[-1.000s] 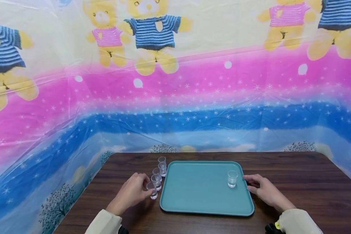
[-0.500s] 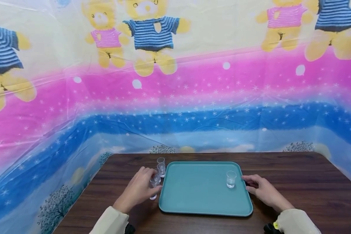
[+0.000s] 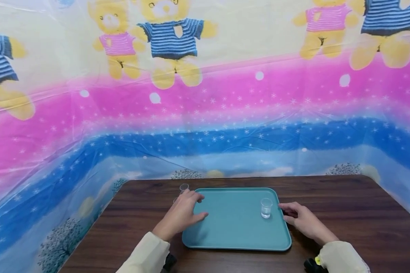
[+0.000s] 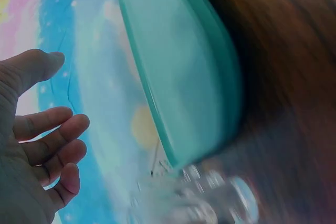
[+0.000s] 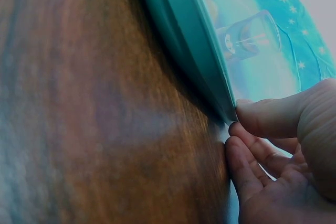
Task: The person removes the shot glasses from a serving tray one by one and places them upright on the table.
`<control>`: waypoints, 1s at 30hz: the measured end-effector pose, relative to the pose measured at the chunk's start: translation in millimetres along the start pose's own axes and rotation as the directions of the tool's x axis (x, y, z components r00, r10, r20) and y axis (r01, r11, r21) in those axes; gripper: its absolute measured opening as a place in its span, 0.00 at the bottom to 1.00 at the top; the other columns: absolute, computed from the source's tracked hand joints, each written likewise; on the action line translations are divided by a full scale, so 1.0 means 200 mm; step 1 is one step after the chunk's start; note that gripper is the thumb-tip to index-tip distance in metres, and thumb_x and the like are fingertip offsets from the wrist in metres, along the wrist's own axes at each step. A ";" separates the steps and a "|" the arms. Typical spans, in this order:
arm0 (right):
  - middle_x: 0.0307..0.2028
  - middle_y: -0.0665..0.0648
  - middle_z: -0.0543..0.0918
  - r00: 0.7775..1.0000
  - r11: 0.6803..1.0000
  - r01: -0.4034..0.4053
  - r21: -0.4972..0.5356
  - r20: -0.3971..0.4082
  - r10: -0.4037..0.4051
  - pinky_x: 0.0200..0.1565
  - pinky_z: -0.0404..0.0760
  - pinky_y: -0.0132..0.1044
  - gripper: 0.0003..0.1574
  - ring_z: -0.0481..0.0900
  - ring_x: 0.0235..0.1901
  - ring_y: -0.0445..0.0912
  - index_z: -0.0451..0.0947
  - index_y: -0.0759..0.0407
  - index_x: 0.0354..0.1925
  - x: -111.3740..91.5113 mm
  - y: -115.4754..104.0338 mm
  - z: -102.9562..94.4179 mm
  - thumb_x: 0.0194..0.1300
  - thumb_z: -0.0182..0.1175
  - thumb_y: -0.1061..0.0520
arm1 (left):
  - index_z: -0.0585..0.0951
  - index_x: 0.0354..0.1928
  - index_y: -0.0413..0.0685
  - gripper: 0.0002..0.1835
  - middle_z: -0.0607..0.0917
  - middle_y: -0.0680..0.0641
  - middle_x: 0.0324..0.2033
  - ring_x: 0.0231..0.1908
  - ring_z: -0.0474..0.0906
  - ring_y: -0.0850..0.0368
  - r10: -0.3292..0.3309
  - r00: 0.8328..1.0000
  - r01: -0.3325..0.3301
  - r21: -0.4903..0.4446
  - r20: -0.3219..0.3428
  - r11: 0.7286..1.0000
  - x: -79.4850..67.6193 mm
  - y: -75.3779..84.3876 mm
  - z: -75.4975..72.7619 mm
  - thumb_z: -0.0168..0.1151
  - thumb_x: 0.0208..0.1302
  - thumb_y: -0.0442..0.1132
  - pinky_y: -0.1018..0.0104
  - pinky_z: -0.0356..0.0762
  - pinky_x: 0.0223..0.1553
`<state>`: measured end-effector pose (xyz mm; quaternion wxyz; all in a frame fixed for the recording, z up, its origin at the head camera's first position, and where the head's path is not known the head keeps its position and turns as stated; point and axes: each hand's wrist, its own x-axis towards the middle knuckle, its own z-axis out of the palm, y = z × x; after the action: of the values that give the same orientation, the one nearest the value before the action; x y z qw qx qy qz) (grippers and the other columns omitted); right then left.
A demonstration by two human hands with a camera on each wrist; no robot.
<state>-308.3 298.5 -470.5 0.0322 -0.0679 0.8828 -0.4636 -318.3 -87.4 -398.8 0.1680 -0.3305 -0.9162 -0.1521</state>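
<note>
My left hand (image 3: 181, 212) hovers over the left edge of the teal tray (image 3: 232, 227), thumb and fingers spread apart with nothing between them. Behind it, several small clear shot glasses (image 3: 184, 187) stand on the table beside the tray, mostly hidden by the hand in the head view. Blurred, these glasses (image 4: 241, 198) also show low in the left wrist view. One shot glass (image 3: 266, 209) stands upright on the tray near its right edge. There my right hand (image 3: 305, 222) touches the tray's rim with thumb and fingertips, its fingers relaxed.
The dark wooden table (image 3: 355, 212) extends around the tray on all sides. Behind it hangs a patterned cloth (image 3: 225, 151) with bears and snowflakes. Dark wrist straps show at both sleeves.
My left hand has moved right, from the nearest glasses in the row, past them to over the tray's left edge, and its fingers have spread. The right hand stays at the rim.
</note>
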 end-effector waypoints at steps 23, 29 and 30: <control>0.53 0.59 0.72 0.999 1.000 -0.001 0.022 -0.042 0.002 0.51 0.72 0.50 0.25 0.69 0.57 0.58 0.71 0.61 0.61 0.00 0.00 0.00 0.66 0.57 0.65 | 0.80 0.52 0.48 0.21 0.80 0.52 0.39 0.39 0.69 0.61 0.033 0.979 -0.022 -0.053 0.200 0.998 0.50 0.42 0.29 0.67 0.59 0.48 0.70 0.73 0.39; 0.53 0.59 0.72 0.999 0.999 0.017 0.031 -0.040 -0.016 0.53 0.72 0.50 0.24 0.70 0.56 0.57 0.71 0.61 0.61 0.00 0.00 0.00 0.67 0.55 0.66 | 0.79 0.54 0.48 0.23 0.80 0.51 0.41 0.39 0.69 0.62 0.022 0.966 0.001 -0.089 0.257 0.996 0.58 0.51 0.33 0.67 0.59 0.50 0.71 0.73 0.37; 0.53 0.59 0.72 0.999 0.999 0.016 0.032 -0.040 -0.015 0.53 0.72 0.50 0.24 0.70 0.57 0.57 0.71 0.61 0.61 0.00 0.00 0.00 0.67 0.55 0.66 | 0.79 0.54 0.47 0.24 0.79 0.51 0.40 0.39 0.69 0.62 0.025 0.964 0.000 -0.093 0.264 0.996 0.59 0.52 0.34 0.67 0.59 0.50 0.72 0.73 0.37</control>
<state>-308.1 298.8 -470.7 0.0121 -0.0648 0.8751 -0.4795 -350.1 81.9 -394.7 0.0294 -0.3611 -0.9203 -0.1477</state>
